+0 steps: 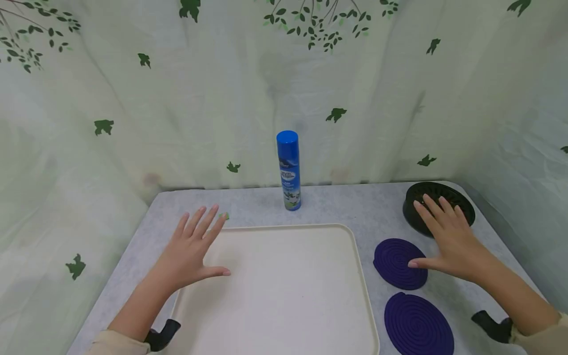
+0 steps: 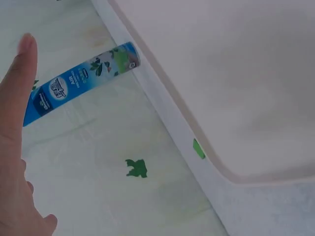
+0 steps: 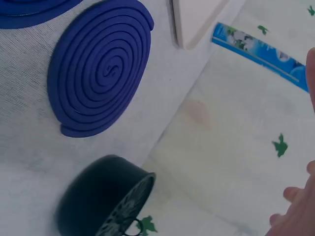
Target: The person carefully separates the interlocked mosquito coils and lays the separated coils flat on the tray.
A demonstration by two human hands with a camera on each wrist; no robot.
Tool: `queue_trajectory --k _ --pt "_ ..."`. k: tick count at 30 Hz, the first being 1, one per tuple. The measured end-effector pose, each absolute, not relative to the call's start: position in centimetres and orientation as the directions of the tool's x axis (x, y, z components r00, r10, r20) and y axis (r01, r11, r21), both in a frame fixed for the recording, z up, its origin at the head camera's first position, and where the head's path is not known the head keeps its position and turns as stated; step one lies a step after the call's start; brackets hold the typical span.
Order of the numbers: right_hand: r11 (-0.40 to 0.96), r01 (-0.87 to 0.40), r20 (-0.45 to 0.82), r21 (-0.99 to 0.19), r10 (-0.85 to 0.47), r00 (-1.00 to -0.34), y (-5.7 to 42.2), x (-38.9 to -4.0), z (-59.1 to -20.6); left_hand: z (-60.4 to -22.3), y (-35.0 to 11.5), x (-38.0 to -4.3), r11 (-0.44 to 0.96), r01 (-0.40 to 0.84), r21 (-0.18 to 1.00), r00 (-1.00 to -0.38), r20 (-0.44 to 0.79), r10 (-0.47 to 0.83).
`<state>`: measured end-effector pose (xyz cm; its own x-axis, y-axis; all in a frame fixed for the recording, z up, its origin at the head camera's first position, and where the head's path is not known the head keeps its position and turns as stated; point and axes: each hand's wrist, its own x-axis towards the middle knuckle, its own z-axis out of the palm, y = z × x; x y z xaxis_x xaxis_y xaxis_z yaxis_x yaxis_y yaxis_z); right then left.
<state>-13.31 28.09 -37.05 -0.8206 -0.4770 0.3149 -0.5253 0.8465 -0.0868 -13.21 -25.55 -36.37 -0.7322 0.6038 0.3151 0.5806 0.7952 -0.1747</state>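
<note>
My left hand (image 1: 188,254) hovers over the left edge of a white tray (image 1: 284,291), its fingers spread and nothing held. At the right, my right hand (image 1: 452,241) is spread in the air, overlapping a dark round container (image 1: 419,217) and a purple spiral coaster (image 1: 395,261) in the head view. The container (image 3: 103,196) shows a patterned, openwork top in the right wrist view. A second spiral coaster (image 1: 419,325) lies nearer the front. Behind the tray stands a blue air freshener can (image 1: 289,172), upright with its cap on; its label (image 2: 74,81) shows in the left wrist view.
A small green piece (image 2: 199,148) sits by the tray's back left corner. Pale curtains (image 1: 213,98) with leaf prints enclose the back and sides of the grey table (image 1: 355,207). Dark straps (image 1: 163,335) are around both wrists.
</note>
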Motion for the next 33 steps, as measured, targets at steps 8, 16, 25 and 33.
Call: queue_trajectory --k 8,16,25,33 --pt "0.791 -0.522 0.317 -0.32 -0.43 -0.846 29.3 -12.7 -39.0 -38.0 -21.6 -13.8 0.701 0.706 -0.101 -0.616 0.4 0.679" --pt "0.767 -0.435 0.239 -0.472 -0.364 -0.9 30.4 -12.3 -42.4 -39.7 -16.4 -14.3 0.65 0.759 -0.04 -0.575 0.427 0.697" --pt "0.719 -0.418 0.221 -0.555 -0.357 -0.907 31.0 -12.4 -45.5 -41.5 -10.8 -14.6 0.611 0.783 0.117 -0.601 0.396 0.694" --pt "0.714 -0.357 0.164 -0.602 -0.328 -0.931 31.2 -12.4 -47.1 -43.1 -7.3 -14.6 0.636 0.749 0.184 -0.657 0.327 0.679"
